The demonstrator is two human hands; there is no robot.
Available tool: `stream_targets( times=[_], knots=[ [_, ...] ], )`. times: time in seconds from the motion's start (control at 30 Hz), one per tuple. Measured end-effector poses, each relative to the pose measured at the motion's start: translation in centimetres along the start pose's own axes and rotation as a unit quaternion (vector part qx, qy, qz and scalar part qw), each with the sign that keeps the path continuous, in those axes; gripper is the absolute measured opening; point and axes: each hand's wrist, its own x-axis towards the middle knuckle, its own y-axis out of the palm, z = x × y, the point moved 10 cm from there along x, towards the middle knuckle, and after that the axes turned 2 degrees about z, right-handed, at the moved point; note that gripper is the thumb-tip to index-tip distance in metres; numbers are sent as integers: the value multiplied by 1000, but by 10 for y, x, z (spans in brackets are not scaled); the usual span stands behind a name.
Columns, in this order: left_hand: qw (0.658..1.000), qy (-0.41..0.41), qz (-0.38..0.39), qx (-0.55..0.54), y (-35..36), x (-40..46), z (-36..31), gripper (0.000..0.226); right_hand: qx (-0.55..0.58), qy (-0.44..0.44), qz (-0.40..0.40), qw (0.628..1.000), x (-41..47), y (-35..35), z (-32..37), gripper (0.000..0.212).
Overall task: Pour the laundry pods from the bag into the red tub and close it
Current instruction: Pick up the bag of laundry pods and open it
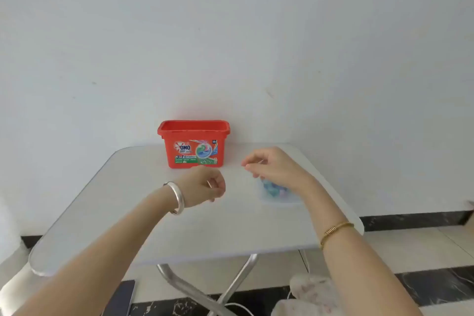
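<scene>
Two hands hover above a white counter (154,226), the left hand (209,187) loosely curled and holding nothing visible, the right hand (269,164) with fingertips drawn together over a clear bag (278,195) of laundry pods (272,186), apparently poised to lift it. Near the wall, the red tub (193,145) stands lidless, ready for pouring; no lid is in view.

Home: folding table (179,228), tiled floor (410,244)

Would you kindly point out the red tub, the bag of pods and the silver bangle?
red tub (194,151): head view, front label.
bag of pods (274,194): head view, coloured pods inside.
silver bangle (177,197): head view, band on left wrist.
</scene>
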Motion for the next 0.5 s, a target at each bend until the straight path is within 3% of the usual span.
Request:
stream_targets(
  times=[0.07, 0.13, 0.23, 0.37, 0.5],
  knots=[
    [998, -23, -41, -36, -3, 12, 3, 21, -111, 30, -6, 993, 9, -4, -8, 30],
    [994, -48, -63, -70, -1, 25, 9, 20, -209, 79, 45, 974, 14, 5, -22, 39],
    [990, -78, -67, -96, 10, 36, 15, 18, -366, 147, 95, 914, 16, 18, -49, 48],
    [988, -99, -58, -100, 20, 44, 17, 14, -463, 175, 91, 864, 15, 21, -65, 80],
    [988, -110, -54, -94, 24, 48, 16, 14, -529, 193, 101, 821, 13, 24, -76, 74]
  ],
)
